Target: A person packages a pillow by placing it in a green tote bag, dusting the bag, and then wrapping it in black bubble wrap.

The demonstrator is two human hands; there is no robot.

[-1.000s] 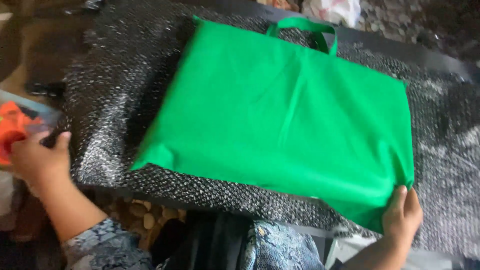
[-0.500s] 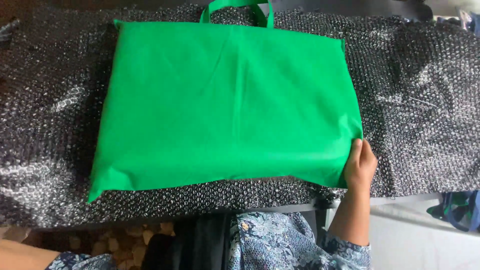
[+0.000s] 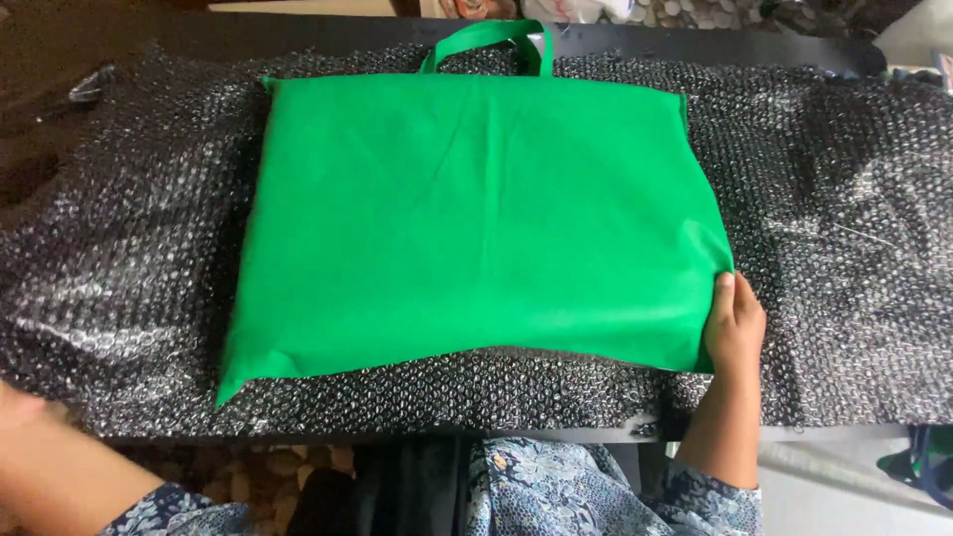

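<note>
A flat green bag [image 3: 476,223] of soft non-woven fabric fills the middle of the frame, its two loop handles [image 3: 486,42] pointing toward the top edge. It lies on a sheet of bubble wrap [image 3: 129,258] that covers a dark desk [image 3: 298,35] from left to right.

The right hand [image 3: 733,323] sits at the lower right of the frame, right at the bag's lower right corner. Its thumb presses on top of the green fabric while the fingers curl at the edge, so the hand pinches that corner of the bag.

The left hand [image 3: 18,407] shows only as a sliver at the lower left edge of the frame, well apart from the bag's lower left corner, which lies free on the bubble wrap. Most of that hand is cut off by the frame, so I cannot tell whether it is open or closed; the forearm runs down toward a blue patterned sleeve [image 3: 179,516].
</note>
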